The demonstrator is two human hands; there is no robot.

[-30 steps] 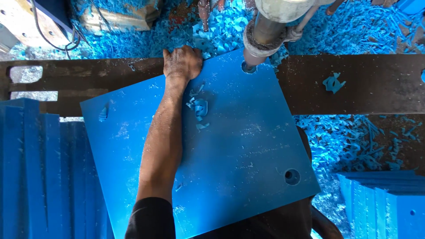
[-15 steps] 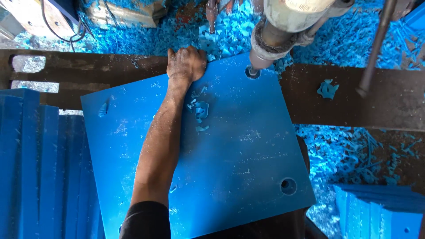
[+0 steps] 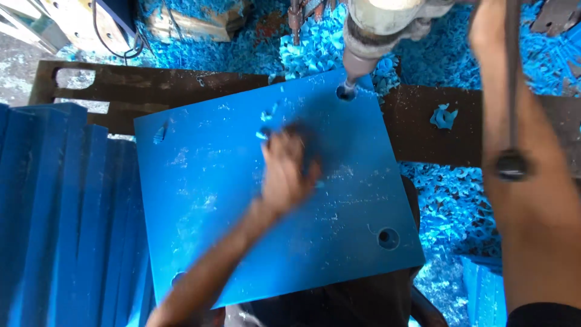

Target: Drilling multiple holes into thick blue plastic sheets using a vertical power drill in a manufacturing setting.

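Blue plastic sheet (image 3: pixel 242 200): flat, rectangular, smooth-faced, lying skewed across a dark rusty metal table (image 3: pixel 181 91). Near edge overhangs toward the wearer. Surface dusted with pale scuffs and small blue chips. Round drilled hole (image 3: pixel 388 238) near the right near corner; a second hole, partly hidden by the forearm, at the left near corner.

Drill press spindle (image 3: pixel 375 24): pale, grimy, cylindrical, coming down from the top edge. Its bit meets the sheet at a hole (image 3: pixel 345 92) by the far right corner.

Left hand (image 3: pixel 284 172): blurred, resting on the middle of the sheet, palm down, fingers toward the far edge among loose chips. Looks flat and open rather than gripping, but the blur leaves finger detail unclear.

Right hand (image 3: pixel 489 27): raised at the upper right, against a thin dark feed lever (image 3: pixel 511 91) ending in a round black knob (image 3: pixel 511 165). Hand runs out of frame at the top; cannot tell whether it is closed on the lever.

Blue shavings (image 3: pixel 448 200): curly plastic swarf heaped thick behind the table and to the right of the sheet; one clump (image 3: pixel 445 115) sits on the table right of the bit.

Stack of blue sheets (image 3: pixel 60 212): stood on edge at the left, just beside the sheet, ribbed look from the many edges. Another blue stack (image 3: pixel 484 290) at the lower right.
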